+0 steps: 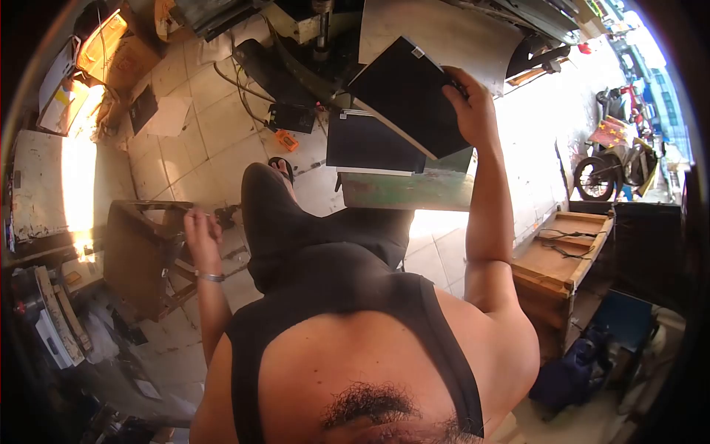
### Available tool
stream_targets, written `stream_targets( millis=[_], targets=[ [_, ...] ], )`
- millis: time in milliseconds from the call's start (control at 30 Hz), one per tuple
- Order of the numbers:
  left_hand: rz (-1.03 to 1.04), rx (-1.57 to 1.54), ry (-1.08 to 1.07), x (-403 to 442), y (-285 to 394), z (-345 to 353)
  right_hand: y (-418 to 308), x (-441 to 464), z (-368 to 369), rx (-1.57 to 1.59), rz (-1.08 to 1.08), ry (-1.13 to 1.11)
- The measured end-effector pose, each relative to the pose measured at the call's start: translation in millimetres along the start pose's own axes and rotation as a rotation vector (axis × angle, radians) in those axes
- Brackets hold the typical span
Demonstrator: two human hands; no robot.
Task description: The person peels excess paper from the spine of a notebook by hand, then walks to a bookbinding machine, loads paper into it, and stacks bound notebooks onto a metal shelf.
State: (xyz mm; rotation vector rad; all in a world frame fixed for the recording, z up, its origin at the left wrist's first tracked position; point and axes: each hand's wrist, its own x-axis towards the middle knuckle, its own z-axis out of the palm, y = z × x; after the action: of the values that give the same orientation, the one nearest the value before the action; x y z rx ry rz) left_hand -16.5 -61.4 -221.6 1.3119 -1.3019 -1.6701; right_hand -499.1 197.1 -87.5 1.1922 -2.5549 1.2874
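Observation:
My right hand point(473, 107) grips the right edge of a black-covered book point(407, 96), which has a small white label at its top corner and a pale page edge. It is tilted and held over a green bench point(399, 191). Beneath it, a second black-covered book point(370, 144) with a similar label lies on the bench, partly overlapped. My left hand point(203, 237) is off to the left beside a dark wooden stool point(144, 251), its fingers curled and somewhat blurred, with nothing visible in them.
Behind the bench is a machine with a metal post point(321, 29) and a pale sheet surface point(444, 37). An orange object point(286, 140) lies on the tiled floor near my foot. A wooden frame point(569, 244) stands right; a motorcycle point(617, 170) is outside.

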Motion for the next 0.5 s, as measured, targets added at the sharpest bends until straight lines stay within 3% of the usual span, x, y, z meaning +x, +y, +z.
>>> stream_targets(
  millis=[67, 200, 233, 267, 433, 500],
  targets=[
    [-0.073, 0.088, -0.125, -4, -51, 2, 8, -6, 15, 0.112, 0.074, 0.04],
    [0.271, 0.506, -0.299, -30, -90, 28, 25, -50, 54, 0.743, 0.39, 0.341],
    [0.361, 0.631, -0.318, -34, -92, 35, 22, -67, 62, 0.888, 0.554, 0.397],
    [0.272, 0.739, -0.315, -39, -82, 41, 40, -85, 77, 0.946, 0.714, 0.479],
    [0.387, 0.682, -0.183, -36, -90, 52, 100, -151, 92, 0.935, 1.435, 0.428],
    [0.393, 0.676, -0.169, -32, -92, 55, 121, -155, 84, 0.837, 1.29, 0.457]
  ],
)
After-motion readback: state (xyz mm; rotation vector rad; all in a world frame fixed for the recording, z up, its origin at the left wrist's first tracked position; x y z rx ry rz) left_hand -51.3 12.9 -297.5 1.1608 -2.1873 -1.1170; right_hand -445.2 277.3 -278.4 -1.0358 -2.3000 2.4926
